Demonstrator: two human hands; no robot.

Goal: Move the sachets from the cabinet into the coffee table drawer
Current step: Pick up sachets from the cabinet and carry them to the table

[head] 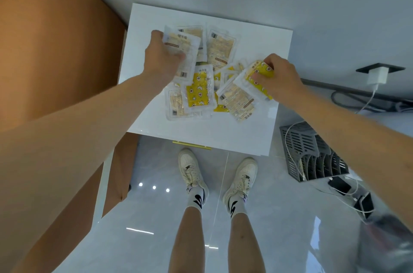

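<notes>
on top of the white cabinet [257, 49] we are at the picking-up step, our left hand [161, 58] pinching pale sachets [178, 44] and our right hand [279, 78] curled around yellow sachets [257, 75], so next we likely carry them to the drawer.

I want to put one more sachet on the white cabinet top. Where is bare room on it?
Free: the near strip of the cabinet top, between the sachet pile and the front edge; the far strip behind the pile; the far right corner beyond the right hand. Crowded: the middle, where sachets overlap, and the left part, where the left hand grips sachets.
</notes>
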